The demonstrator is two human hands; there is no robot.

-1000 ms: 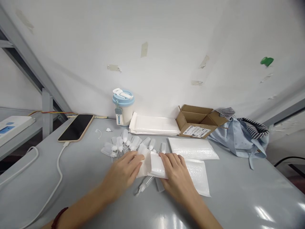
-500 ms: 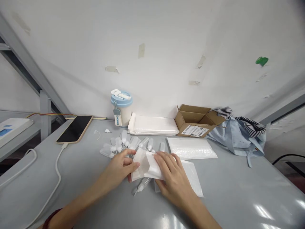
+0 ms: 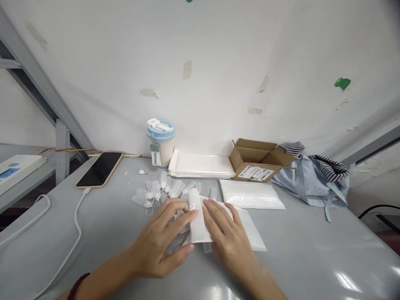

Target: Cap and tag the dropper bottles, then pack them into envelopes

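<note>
A white padded envelope (image 3: pixel 197 225) is between my hands, its left end folded over as a flap. My right hand (image 3: pixel 229 233) holds it from the right, fingers laid across its top and thumb hidden. My left hand (image 3: pixel 165 237) is at the flap: its fingertips touch the fold, while the thumb stands apart below. Just behind lie several small translucent plastic bottles (image 3: pixel 150 193) with white caps, in a loose heap. Part of another bottle (image 3: pixel 207 247) shows under the envelope. A second white padded envelope (image 3: pixel 254 235) lies flat, partly covered by my right hand.
Along the wall stand a blue-lidded cup (image 3: pixel 161 143), a stack of white envelopes (image 3: pixel 203 164), an open cardboard box (image 3: pixel 258 160) and a light blue cloth bag (image 3: pixel 309 179). Another padded envelope (image 3: pixel 251 193) lies before the box. A phone (image 3: pixel 100 170) with a white cable (image 3: pixel 76 221) is on the left.
The envelope's open mouth has become a folded-over flap. My left hand has let go of the edge, and its thumb has moved down and away. My right hand remains on the envelope.
</note>
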